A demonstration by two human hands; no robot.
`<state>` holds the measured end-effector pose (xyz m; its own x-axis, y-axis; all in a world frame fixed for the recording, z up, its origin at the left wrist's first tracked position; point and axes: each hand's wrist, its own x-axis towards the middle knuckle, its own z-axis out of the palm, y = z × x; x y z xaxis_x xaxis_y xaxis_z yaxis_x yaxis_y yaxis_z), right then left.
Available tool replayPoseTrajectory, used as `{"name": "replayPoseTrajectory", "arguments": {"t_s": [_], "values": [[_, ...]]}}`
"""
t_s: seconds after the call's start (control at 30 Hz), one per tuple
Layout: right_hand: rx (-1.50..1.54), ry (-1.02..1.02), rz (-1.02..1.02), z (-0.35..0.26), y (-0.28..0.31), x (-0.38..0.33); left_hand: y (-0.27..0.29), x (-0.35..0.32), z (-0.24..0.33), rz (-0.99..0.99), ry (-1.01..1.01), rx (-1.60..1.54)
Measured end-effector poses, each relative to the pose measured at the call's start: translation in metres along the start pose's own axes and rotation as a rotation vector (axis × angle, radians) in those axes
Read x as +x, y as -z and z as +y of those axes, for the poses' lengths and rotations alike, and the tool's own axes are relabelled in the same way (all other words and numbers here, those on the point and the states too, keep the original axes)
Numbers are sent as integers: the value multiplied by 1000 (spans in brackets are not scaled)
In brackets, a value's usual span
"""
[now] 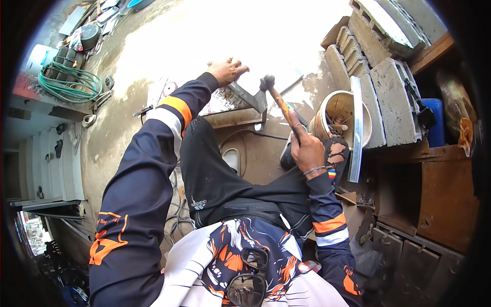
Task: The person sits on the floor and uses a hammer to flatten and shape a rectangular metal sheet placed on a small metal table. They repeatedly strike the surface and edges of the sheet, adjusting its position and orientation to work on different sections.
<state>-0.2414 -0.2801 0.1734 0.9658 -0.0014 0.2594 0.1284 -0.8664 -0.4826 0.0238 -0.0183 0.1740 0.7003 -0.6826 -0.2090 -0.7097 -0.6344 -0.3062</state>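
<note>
My left hand (pixel 227 71) reaches forward with its fingers bent around the far part of a grey angled metal piece (pixel 251 98); glare washes out where that piece ends. The metal lies over a shallow tray (pixel 230 118) holding small bits, on the ground in front of my knees. My right hand (pixel 308 152) grips a hammer (pixel 280 104) by its wooden handle, above my right knee. The hammer's rounded dark head is raised close to the right end of the metal piece; I cannot tell whether they touch.
Right of my knee stands a whitish bucket (pixel 321 115) with odds and ends inside, a clear plastic strip (pixel 356 130) across it. Concrete blocks (pixel 391 97) and a wooden cabinet (pixel 447 199) line the right. A coiled green hose (pixel 71 84) lies left; cables (pixel 179 215) trail beside my leg.
</note>
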Motion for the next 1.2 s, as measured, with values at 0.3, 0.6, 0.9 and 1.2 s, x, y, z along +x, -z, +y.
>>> {"name": "replayPoseTrajectory", "arguments": {"t_s": [0.3,0.6,0.9,1.2], "values": [[56,-35,-97,5,-3,3,-2,2,-8,58,51,-118],[500,-245,-86,47,-64,63,-30,-15,2,468,335,-355],[554,-361,-363,36,-92,109,-41,-42,67,757,1006,-2162],[442,-188,-327,23,-104,102,9,18,104,1088,851,-2092]]}}
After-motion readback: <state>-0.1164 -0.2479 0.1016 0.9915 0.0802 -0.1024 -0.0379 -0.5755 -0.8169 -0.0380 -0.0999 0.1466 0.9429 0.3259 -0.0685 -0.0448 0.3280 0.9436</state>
